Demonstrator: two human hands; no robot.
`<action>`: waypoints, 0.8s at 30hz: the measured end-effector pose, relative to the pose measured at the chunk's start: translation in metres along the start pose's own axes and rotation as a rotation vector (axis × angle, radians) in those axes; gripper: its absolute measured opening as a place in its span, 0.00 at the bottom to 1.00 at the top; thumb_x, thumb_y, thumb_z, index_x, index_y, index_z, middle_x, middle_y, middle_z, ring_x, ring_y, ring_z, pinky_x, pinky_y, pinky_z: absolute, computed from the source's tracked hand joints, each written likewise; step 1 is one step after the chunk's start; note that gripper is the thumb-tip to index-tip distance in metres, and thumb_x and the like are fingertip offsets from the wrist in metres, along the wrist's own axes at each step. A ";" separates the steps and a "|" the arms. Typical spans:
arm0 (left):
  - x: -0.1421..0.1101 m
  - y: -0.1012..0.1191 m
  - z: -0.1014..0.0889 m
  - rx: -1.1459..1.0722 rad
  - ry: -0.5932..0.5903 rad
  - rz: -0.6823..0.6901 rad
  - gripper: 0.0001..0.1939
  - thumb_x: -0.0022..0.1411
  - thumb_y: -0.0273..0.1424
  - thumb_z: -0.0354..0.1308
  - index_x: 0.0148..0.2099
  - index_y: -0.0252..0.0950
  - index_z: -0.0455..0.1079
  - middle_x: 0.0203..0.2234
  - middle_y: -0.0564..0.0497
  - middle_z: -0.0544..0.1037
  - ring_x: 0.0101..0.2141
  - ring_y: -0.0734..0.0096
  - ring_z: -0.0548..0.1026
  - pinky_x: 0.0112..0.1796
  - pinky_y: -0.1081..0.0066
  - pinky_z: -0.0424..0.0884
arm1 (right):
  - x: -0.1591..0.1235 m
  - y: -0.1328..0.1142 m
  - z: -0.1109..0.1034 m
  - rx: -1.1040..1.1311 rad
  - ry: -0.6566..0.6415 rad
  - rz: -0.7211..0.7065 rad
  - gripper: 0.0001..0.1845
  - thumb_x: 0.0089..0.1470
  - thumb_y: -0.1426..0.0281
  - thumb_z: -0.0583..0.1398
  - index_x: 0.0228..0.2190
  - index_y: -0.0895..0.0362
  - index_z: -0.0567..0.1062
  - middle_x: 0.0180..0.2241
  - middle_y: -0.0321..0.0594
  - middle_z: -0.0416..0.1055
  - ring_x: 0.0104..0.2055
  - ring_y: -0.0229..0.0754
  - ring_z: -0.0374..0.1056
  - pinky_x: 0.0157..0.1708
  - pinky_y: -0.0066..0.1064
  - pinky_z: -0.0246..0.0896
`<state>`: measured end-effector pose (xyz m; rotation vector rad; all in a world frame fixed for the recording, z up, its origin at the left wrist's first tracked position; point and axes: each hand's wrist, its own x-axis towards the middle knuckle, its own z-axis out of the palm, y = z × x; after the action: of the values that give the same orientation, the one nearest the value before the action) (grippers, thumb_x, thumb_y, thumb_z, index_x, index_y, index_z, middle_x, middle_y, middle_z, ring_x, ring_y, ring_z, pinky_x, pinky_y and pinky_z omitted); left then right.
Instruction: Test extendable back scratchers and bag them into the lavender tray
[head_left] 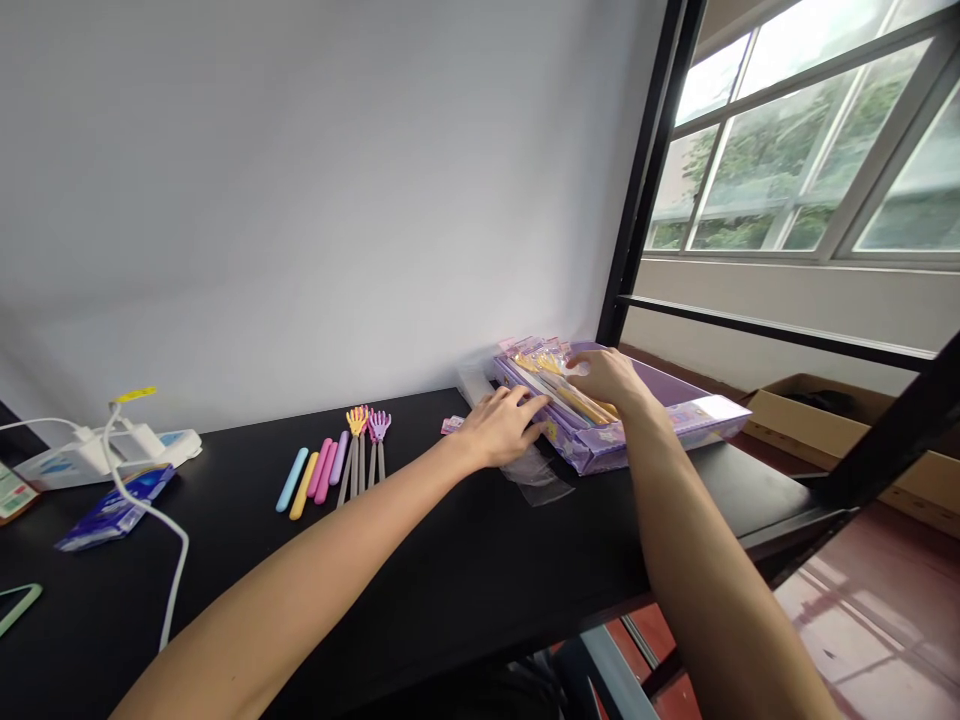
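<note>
A purple patterned open box (679,420) stands at the right of the black table. Inside it lie several back scratchers in clear packets (551,370), with yellow hand-shaped heads at the far end. My right hand (606,380) reaches over the box, its fingers curved and apart at the packets; I see nothing held in it. At the box's left side is my left hand (501,428), fingers spread, above clear plastic sleeves (536,475) on the table. Loose back scratchers with yellow, pink and purple heads (379,428) lie left of my left hand, beside coloured handles (323,470).
On the left are a white power strip (180,445) with a cable, a blue packet (120,508) and a phone (19,605). A grey wall backs the table. A black frame post (637,180) rises at the right, with cardboard boxes (795,420) on the floor beyond.
</note>
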<state>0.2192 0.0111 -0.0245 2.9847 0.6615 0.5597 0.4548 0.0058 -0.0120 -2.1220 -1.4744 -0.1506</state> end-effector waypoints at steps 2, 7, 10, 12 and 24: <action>-0.004 -0.005 -0.005 0.015 0.001 -0.020 0.24 0.72 0.37 0.45 0.66 0.39 0.63 0.55 0.41 0.71 0.53 0.50 0.70 0.53 0.54 0.68 | -0.008 -0.020 0.000 0.032 0.152 -0.081 0.16 0.49 0.68 0.61 0.40 0.54 0.82 0.44 0.52 0.74 0.50 0.58 0.67 0.49 0.46 0.62; -0.032 -0.034 -0.039 0.089 -0.110 -0.089 0.17 0.68 0.31 0.48 0.51 0.39 0.76 0.45 0.42 0.78 0.48 0.52 0.75 0.46 0.63 0.70 | -0.035 -0.085 -0.003 0.281 0.219 -0.441 0.11 0.54 0.70 0.58 0.35 0.55 0.81 0.36 0.44 0.79 0.43 0.49 0.71 0.48 0.38 0.62; -0.060 -0.055 -0.069 0.102 -0.158 -0.209 0.15 0.67 0.34 0.49 0.45 0.39 0.78 0.42 0.44 0.79 0.43 0.55 0.77 0.41 0.66 0.71 | -0.041 -0.119 -0.005 0.325 0.029 -0.530 0.10 0.55 0.70 0.59 0.36 0.55 0.81 0.33 0.40 0.80 0.37 0.44 0.73 0.40 0.32 0.63; -0.082 -0.067 -0.087 0.084 -0.175 -0.312 0.15 0.66 0.37 0.50 0.47 0.41 0.77 0.43 0.45 0.79 0.40 0.59 0.78 0.37 0.69 0.70 | -0.039 -0.139 -0.006 0.281 -0.174 -0.580 0.10 0.54 0.69 0.60 0.37 0.54 0.81 0.31 0.39 0.79 0.34 0.42 0.73 0.36 0.30 0.63; -0.183 -0.091 -0.089 0.309 -0.035 -0.882 0.21 0.71 0.41 0.41 0.54 0.40 0.70 0.52 0.39 0.72 0.56 0.43 0.67 0.50 0.51 0.67 | -0.085 -0.183 0.055 0.208 -0.267 -0.828 0.11 0.56 0.72 0.56 0.36 0.55 0.79 0.35 0.40 0.78 0.35 0.42 0.72 0.36 0.30 0.59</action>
<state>-0.0037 0.0142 -0.0138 2.5033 2.0241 0.3420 0.2465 0.0075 -0.0235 -1.2962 -2.3373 -0.0078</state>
